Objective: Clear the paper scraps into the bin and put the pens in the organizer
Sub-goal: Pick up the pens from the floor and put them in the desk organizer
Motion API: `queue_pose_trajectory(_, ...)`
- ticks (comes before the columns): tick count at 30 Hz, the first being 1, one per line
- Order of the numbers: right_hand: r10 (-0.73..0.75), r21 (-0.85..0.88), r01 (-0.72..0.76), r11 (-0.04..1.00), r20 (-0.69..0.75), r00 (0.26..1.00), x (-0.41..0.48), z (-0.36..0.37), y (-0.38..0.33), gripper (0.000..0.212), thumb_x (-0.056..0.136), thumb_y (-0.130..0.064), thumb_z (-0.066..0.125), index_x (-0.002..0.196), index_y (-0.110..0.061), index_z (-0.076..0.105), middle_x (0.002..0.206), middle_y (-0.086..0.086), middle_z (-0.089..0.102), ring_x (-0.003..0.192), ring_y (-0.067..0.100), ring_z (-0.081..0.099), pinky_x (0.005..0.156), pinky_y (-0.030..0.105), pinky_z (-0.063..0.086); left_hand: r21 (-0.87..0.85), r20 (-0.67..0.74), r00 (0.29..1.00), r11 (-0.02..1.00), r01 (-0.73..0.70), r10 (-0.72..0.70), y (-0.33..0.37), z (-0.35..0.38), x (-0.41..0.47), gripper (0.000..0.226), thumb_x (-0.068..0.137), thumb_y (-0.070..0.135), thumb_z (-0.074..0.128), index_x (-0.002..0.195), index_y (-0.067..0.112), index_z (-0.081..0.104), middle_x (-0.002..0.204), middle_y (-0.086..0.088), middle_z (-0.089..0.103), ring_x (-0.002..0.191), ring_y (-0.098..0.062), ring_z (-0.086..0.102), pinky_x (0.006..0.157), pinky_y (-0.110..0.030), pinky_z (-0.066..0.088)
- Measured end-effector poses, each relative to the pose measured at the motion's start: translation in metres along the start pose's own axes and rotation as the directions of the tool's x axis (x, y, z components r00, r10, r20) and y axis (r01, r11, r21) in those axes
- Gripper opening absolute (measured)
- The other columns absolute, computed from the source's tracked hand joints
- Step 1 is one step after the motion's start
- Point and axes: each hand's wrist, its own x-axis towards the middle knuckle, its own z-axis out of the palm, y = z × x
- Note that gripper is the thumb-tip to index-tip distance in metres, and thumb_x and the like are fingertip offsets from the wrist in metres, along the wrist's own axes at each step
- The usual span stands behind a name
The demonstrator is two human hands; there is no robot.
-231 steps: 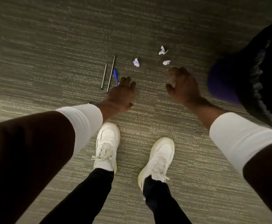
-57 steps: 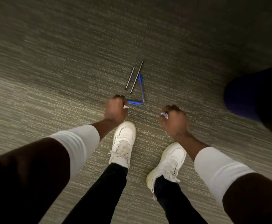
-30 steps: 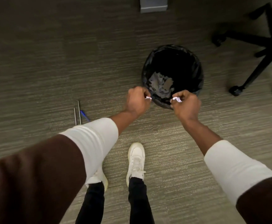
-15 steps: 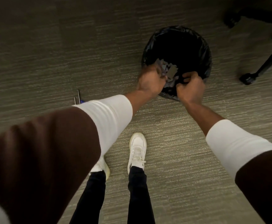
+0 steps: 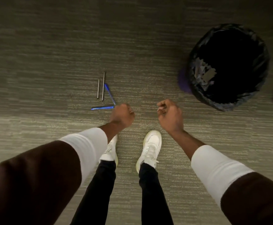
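Both hands' fingers curled tight, grip contents unclear: L hand by blue pens, R hand near bin

Four pens on carpet, bin right, both hands fisted

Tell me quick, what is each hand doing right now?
Left hand: closed in a loose fist, nothing visible in it.
Right hand: fingers curled shut, nothing visible in it.
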Motion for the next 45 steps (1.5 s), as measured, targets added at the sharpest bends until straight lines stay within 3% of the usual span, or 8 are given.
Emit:
queue_pose_trajectory(9, -0.003, -0.158, 0.05, 0.986, 0.283, 0.959, 0.06, 0.126, -0.041, 0.012, 0.089, -0.018, 0.066, 0.1, -0.02, 0.07, 0.098, 0.003, 0.077, 0.093, 0.026, 0.072, 0.084, 0.034, 0.058, 0.211, -0.025, 0.996, 0.974, 0.088, -0.085, -0.13, -0.027, 0.06, 0.034, 0.087, 0.037, 0.055, 0.107, 0.017, 0.073, 0.115, -0.014, 0.074, 0.107, -0.039, 0.071, 0.087, -0.042, 0.059)
queue_pose_trajectory(14, -0.165, -0.268, 0.317, 0.91, 0.467, 0.869, 0.09, 0.21, -0.049, 0.022, 0.091, -0.031, 0.07, 0.112, -0.027, 0.067, 0.116, 0.006, 0.066, 0.105, 0.031, 0.069, 0.085, 0.037, 0.057, 0.189, -0.152, 0.97, 0.958, 0.215, -0.188, -0.181, -0.028, 0.129, 0.034, 0.096, 0.036, 0.059, 0.118, 0.013, 0.07, 0.122, -0.017, 0.07, 0.117, -0.039, 0.066, 0.09, -0.042, 0.055)
queue_pose_trajectory(21, -0.386, -0.273, 0.573, 0.773, 0.513, 0.766, 0.099, 0.306, -0.057, 0.033, 0.088, -0.023, 0.079, 0.119, -0.019, 0.067, 0.128, 0.008, 0.06, 0.13, 0.031, 0.055, 0.092, 0.044, 0.057, 0.163, -0.261, 0.96, 0.976, 0.142, -0.096, -0.215, -0.028, 0.2, 0.042, 0.098, 0.037, 0.056, 0.128, 0.008, 0.062, 0.136, -0.018, 0.063, 0.127, -0.039, 0.06, 0.099, -0.046, 0.053)
queue_pose_trajectory(24, -0.379, -0.367, 0.557, 0.745, 0.454, 0.806, 0.098, 0.328, -0.057, 0.037, 0.089, -0.016, 0.078, 0.123, -0.014, 0.064, 0.135, 0.012, 0.057, 0.134, 0.035, 0.052, 0.087, 0.046, 0.06, 0.15, -0.261, 0.964, 0.983, 0.103, -0.062, -0.219, -0.032, 0.218, 0.043, 0.103, 0.041, 0.05, 0.122, 0.005, 0.065, 0.131, -0.02, 0.066, 0.124, -0.039, 0.061, 0.098, -0.044, 0.051)
queue_pose_trajectory(29, -0.378, -0.489, 0.549, 0.678, 0.409, 0.831, 0.099, 0.338, -0.044, 0.033, 0.084, -0.012, 0.08, 0.115, -0.013, 0.067, 0.125, 0.012, 0.064, 0.124, 0.035, 0.059, 0.078, 0.042, 0.059, 0.016, -0.264, 0.962, 0.997, 0.077, -0.07, -0.224, -0.03, 0.23, 0.049, 0.074, 0.069, 0.077, 0.072, 0.026, 0.054, 0.103, -0.004, 0.073, 0.103, -0.024, 0.068, 0.088, -0.04, 0.056)
queue_pose_trajectory(33, -0.422, -0.477, 0.582, 0.659, 0.405, 0.811, 0.101, 0.334, -0.04, 0.025, 0.081, -0.01, 0.08, 0.103, -0.011, 0.07, 0.108, 0.01, 0.07, 0.114, 0.034, 0.064, 0.08, 0.042, 0.06, -0.011, -0.254, 0.96, 0.993, 0.116, -0.115, -0.218, -0.016, 0.242, 0.078, 0.056, 0.084, 0.076, 0.099, 0.02, 0.064, 0.108, -0.009, 0.073, 0.105, -0.029, 0.07, 0.092, -0.045, 0.055)
queue_pose_trajectory(37, -0.501, -0.42, 0.646, 0.638, 0.411, 0.762, 0.098, 0.319, -0.037, 0.023, 0.081, -0.014, 0.08, 0.101, -0.012, 0.068, 0.097, 0.01, 0.073, 0.097, 0.034, 0.067, 0.083, 0.043, 0.056, 0.023, -0.239, 0.959, 0.986, 0.166, -0.156, -0.202, -0.011, 0.245, 0.089, 0.067, 0.065, 0.086, 0.131, 0.011, 0.055, 0.136, -0.017, 0.059, 0.126, -0.036, 0.059, 0.1, -0.045, 0.051)
queue_pose_trajectory(45, -0.358, 0.097, 0.345, 0.934, 0.296, 0.885, 0.093, 0.267, -0.018, 0.015, 0.08, -0.015, 0.082, 0.094, -0.017, 0.076, 0.094, -0.001, 0.072, 0.075, 0.01, 0.067, 0.07, 0.025, 0.055, 0.038, -0.282, 0.936, 0.973, 0.228, -0.208, -0.192, -0.003, 0.252, 0.044, 0.073, 0.046, 0.086, 0.101, 0.015, 0.071, 0.116, -0.015, 0.069, 0.107, -0.038, 0.069, 0.077, -0.037, 0.045)
